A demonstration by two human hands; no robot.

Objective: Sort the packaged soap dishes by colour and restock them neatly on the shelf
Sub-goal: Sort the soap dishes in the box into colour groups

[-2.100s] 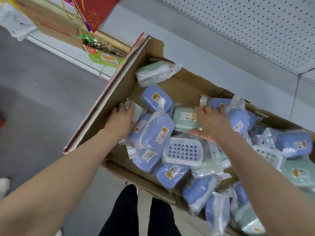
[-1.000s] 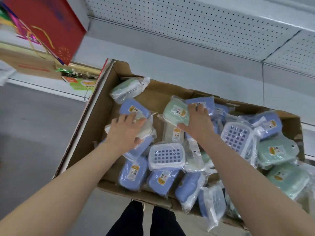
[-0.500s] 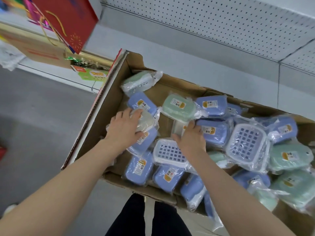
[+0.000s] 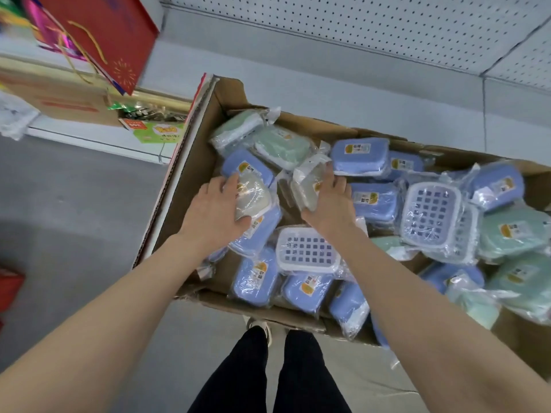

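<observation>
A big cardboard box (image 4: 190, 162) on the shelf holds several bagged soap dishes, blue, green and beige. My left hand (image 4: 213, 214) grips a beige soap dish (image 4: 253, 198) at the box's left side, above a blue dish (image 4: 259, 231). My right hand (image 4: 329, 204) grips a second beige soap dish (image 4: 307, 183) near the box's middle, tilted up on edge. Two green dishes (image 4: 277, 144) lie at the far left corner. Blue dishes (image 4: 360, 155) lie right of my right hand. A white slotted tray insert (image 4: 307, 248) lies face up below my hands.
More green dishes (image 4: 510, 234) pile up at the box's right end. A grey shelf (image 4: 328, 93) with a pegboard back panel (image 4: 357, 28) runs behind the box. A red gift bag (image 4: 101, 34) and another cardboard box (image 4: 59, 99) stand left. Grey floor (image 4: 74, 219) lies below left.
My right hand moved from the middle pile to a beige dish and lifted it on edge. The green dish it held before now lies at the far left corner. Left hand stays put.
</observation>
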